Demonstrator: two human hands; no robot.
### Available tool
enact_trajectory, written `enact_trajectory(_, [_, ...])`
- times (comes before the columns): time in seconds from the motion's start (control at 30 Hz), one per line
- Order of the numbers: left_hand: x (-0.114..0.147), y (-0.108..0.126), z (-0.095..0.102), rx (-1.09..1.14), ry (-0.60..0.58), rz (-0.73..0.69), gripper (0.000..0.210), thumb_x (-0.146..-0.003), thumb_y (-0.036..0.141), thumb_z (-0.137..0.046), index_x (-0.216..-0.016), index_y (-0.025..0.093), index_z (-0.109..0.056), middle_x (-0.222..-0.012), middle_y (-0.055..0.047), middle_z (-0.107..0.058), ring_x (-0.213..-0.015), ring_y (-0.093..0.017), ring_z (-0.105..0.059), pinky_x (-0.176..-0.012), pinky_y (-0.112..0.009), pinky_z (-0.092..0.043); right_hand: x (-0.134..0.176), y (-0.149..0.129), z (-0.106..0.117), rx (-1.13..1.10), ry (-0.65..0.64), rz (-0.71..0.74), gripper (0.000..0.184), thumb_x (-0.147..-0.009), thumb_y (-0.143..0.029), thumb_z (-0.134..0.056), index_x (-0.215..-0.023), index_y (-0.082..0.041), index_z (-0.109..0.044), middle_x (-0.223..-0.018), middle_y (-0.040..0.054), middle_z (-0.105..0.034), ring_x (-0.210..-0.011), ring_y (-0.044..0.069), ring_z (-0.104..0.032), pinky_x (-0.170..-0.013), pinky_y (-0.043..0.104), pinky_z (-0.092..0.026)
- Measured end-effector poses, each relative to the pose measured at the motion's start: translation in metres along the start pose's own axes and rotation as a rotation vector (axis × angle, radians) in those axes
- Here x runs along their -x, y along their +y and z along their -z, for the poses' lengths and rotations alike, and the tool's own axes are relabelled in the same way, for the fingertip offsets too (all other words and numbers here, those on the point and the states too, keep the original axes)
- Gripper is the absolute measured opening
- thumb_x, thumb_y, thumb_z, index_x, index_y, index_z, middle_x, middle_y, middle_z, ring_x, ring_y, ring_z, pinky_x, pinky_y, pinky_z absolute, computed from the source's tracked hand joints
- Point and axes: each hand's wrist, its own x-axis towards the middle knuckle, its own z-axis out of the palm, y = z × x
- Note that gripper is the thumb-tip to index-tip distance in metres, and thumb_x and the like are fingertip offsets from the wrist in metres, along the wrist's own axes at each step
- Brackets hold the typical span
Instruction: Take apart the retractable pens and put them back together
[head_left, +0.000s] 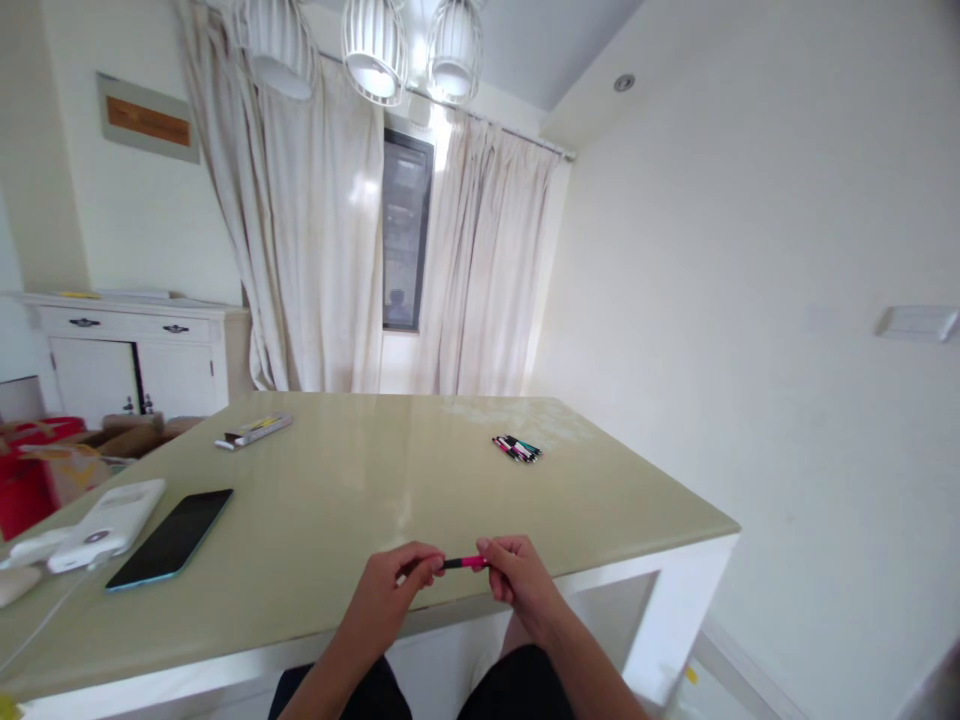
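Note:
A slim pen [463, 563], black on its left part and pink on its right, lies level between my two hands just above the table's front edge. My left hand [397, 588] pinches the black end between thumb and fingers. At the pink end, my right hand [519, 580] is closed with its thumb on top. Both tips of the pen are covered by my fingers. Farther back on the table, to the right, lies a small pile of pens [517, 448] in black, pink, white and teal.
On the left of the table [337, 500] lie a black tablet or phone [174, 538], a white device [109, 522] with a cable, and an opened narrow box [253, 431]. A white wall [750, 250] rises on the right. Beyond the left edge stands a red bag [22, 490].

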Motion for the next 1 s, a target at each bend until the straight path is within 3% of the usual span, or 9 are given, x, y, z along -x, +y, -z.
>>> enact_trajectory(0.23, [0.037,-0.002,-0.015,-0.023,-0.013,0.103,0.041,-0.092,0.055,-0.057,-0.086,0.020,-0.076,-0.077,-0.005,-0.074,-0.073,-0.022,-0.063,-0.070,-0.030,-0.049,0.035,0.033,-0.023,-0.012,0.139,0.058,0.055,-0.082,-0.072,-0.065,-0.071,-0.018,-0.060,-0.043,-0.0033,-0.053,-0.040,0.009,-0.038,-0.045,0.024,-0.021])
enact_trajectory(0.37, [0.059,-0.010,-0.022,-0.002,-0.015,0.152,0.043,-0.091,0.059,-0.057,-0.091,0.021,-0.078,-0.084,-0.005,-0.076,-0.079,-0.025,-0.065,-0.075,-0.031,-0.051,0.057,0.048,-0.034,0.002,0.122,0.001,0.053,-0.086,-0.072,-0.060,-0.086,-0.019,-0.056,-0.044,-0.0050,-0.055,-0.039,0.010,-0.040,-0.043,0.022,-0.022])
enact_trajectory(0.53, [0.077,-0.023,-0.025,0.013,-0.022,0.204,0.048,-0.089,0.065,-0.056,-0.091,0.023,-0.079,-0.087,-0.005,-0.077,-0.080,-0.026,-0.067,-0.075,-0.032,-0.053,0.069,0.052,-0.037,-0.026,0.145,0.037,0.049,-0.088,-0.069,-0.061,-0.096,-0.020,-0.055,-0.047,-0.0063,-0.055,-0.043,0.011,-0.043,-0.046,0.022,-0.026])
enact_trajectory(0.73, [0.089,-0.023,-0.009,0.037,0.038,0.265,0.051,-0.081,0.070,-0.063,-0.094,0.025,-0.082,-0.087,-0.004,-0.078,-0.081,-0.027,-0.071,-0.078,-0.034,-0.058,0.077,0.044,-0.036,-0.030,0.122,0.045,0.046,-0.080,-0.064,-0.073,-0.080,-0.020,-0.059,-0.054,-0.0044,-0.056,-0.049,0.010,-0.046,-0.051,0.023,-0.032])
enact_trajectory(0.83, [0.096,-0.025,-0.002,0.082,0.040,0.270,0.052,-0.078,0.071,-0.064,-0.102,0.028,-0.081,-0.094,-0.004,-0.080,-0.087,-0.028,-0.073,-0.085,-0.037,-0.060,0.080,0.043,-0.033,-0.090,0.111,0.073,0.043,-0.081,-0.060,-0.075,-0.084,-0.018,-0.067,-0.063,0.0001,-0.064,-0.055,0.012,-0.052,-0.056,0.024,-0.037])
enact_trajectory(0.93, [0.113,-0.037,0.002,0.111,0.059,0.286,0.057,-0.079,0.075,-0.059,-0.110,0.031,-0.080,-0.104,-0.003,-0.080,-0.095,-0.030,-0.074,-0.091,-0.040,-0.061,0.078,0.041,-0.020,-0.182,0.194,0.105,0.047,-0.082,-0.062,-0.073,-0.094,-0.016,-0.073,-0.071,0.0048,-0.069,-0.061,0.014,-0.055,-0.060,0.026,-0.041])
enact_trajectory(1.0, [0.132,-0.052,0.003,0.055,0.073,0.294,0.057,-0.078,0.079,-0.056,-0.104,0.035,-0.081,-0.101,-0.003,-0.081,-0.095,-0.031,-0.075,-0.090,-0.041,-0.062,0.070,0.037,-0.003,-0.222,0.309,0.153,0.051,-0.081,-0.063,-0.072,-0.104,-0.017,-0.074,-0.080,0.0071,-0.071,-0.066,0.016,-0.057,-0.061,0.027,-0.043])
